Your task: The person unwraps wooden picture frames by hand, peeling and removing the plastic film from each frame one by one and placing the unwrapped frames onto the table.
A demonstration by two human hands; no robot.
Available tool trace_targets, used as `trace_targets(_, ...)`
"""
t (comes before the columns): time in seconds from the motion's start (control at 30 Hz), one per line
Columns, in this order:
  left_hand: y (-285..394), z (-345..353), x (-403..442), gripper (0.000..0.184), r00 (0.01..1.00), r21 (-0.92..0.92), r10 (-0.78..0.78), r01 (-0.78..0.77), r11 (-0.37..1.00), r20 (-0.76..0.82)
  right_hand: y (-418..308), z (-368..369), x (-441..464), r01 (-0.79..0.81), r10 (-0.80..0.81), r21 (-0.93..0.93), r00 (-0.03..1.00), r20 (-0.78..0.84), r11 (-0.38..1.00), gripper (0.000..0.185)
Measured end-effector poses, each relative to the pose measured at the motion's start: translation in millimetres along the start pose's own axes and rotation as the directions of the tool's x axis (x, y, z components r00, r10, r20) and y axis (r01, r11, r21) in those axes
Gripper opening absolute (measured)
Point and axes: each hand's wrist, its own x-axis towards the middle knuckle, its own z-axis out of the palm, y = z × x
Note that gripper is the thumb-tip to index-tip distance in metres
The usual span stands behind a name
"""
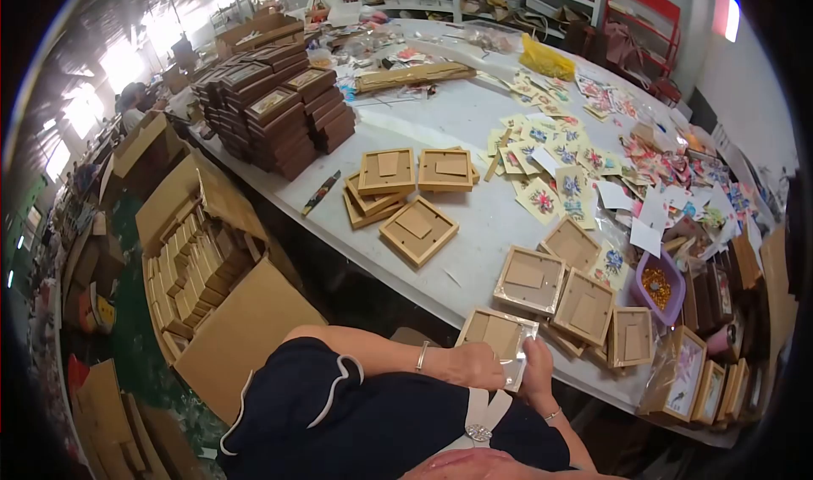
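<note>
Against my body at the table's front edge I hold a light wooden picture frame (484, 329), its brown backing facing up. Something clear and shiny, like plastic film, shows at its right side. My left hand (476, 366) is closed at the frame's lower edge, its fingertips partly hidden. My right hand (536, 367) grips the right edge, thumb on top. Just beyond lie more backed frames, among them a plastic-wrapped frame (529, 278) and a bare frame (584, 305). Further left is a small pile of frames (419, 230) near a cutter knife (321, 194).
Brown frames (279, 133) are stacked high at the table's left. A carton (229, 311) of frames stands on the floor. Floral cards (542, 196) spread across the right, near a purple basket (671, 298) of small gold pieces. Standing frames (682, 378) line the right corner. People work in back.
</note>
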Motion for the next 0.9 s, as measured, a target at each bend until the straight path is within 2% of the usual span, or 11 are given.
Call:
trace_targets(0.1, 3, -10, 9, 0.014, 0.970, -0.177, -0.195, 0.220, 0.959, 0.147, 7, -7, 7, 0.041, -0.045, -0.118, 0.999, -0.025, 0.992, 0.021)
trace_targets(0.2, 2, -26, 8, 0.013, 0.983, -0.396, -0.026, 0.098, 0.913, 0.182, -24, -17, 18, 0.123, -0.091, 0.129, 0.968, -0.233, 0.984, 0.018)
trace_targets(0.27, -2, -31, 6, 0.010, 0.947, -0.081, 0.013, 0.013, 0.997, 0.320, -51, -28, 34, 0.184, 0.052, 0.630, 0.940, -0.336, 0.754, 0.017)
trace_targets(0.37, -17, -46, 17, 0.010, 0.924, 0.158, -0.174, 0.127, 0.979, 0.340, -28, -34, 55, 0.281, -0.026, 0.568, 0.910, -0.414, 0.773, 0.016)
trace_targets(0.4, -25, -62, 24, 0.008, 0.979, 0.141, -0.059, 0.031, 0.990, 0.197, -45, -30, 50, 0.262, -0.087, 0.548, 0.942, -0.325, 0.794, 0.017)
trace_targets(0.43, -36, -59, 16, 0.008, 0.945, 0.280, -0.202, 0.127, 0.952, 0.259, -60, -26, 47, 0.244, -0.146, 0.531, 0.965, -0.220, 0.812, 0.018)
trace_targets(0.5, -52, -68, 19, 0.009, 0.902, 0.497, -0.346, 0.184, 0.848, 0.256, -16, -24, 58, 0.096, -0.002, 0.648, 0.990, -0.144, 0.756, 0.023)
trace_targets(0.6, -66, -91, 29, 0.007, 0.971, 0.541, -0.236, 0.225, 0.810, -0.050, -42, -14, 50, -0.080, -0.046, 0.749, 0.988, 0.145, 0.658, 0.023)
trace_targets(0.77, -85, -116, 38, 0.013, 0.955, 0.773, -0.150, 0.295, 0.561, -0.256, -62, -10, 43, -0.182, -0.090, 0.773, 0.951, 0.295, 0.607, 0.022)
trace_targets(0.87, -101, -148, 31, 0.011, 0.829, 0.779, -0.293, 0.553, 0.297, -0.477, -64, -11, 29, -0.259, 0.039, 0.698, 0.948, 0.315, 0.668, 0.023)
trace_targets(0.9, -99, -162, 29, 0.008, 0.814, 0.700, -0.207, 0.575, 0.424, -0.543, -62, -14, 30, -0.261, 0.045, 0.697, 0.949, 0.313, 0.668, 0.023)
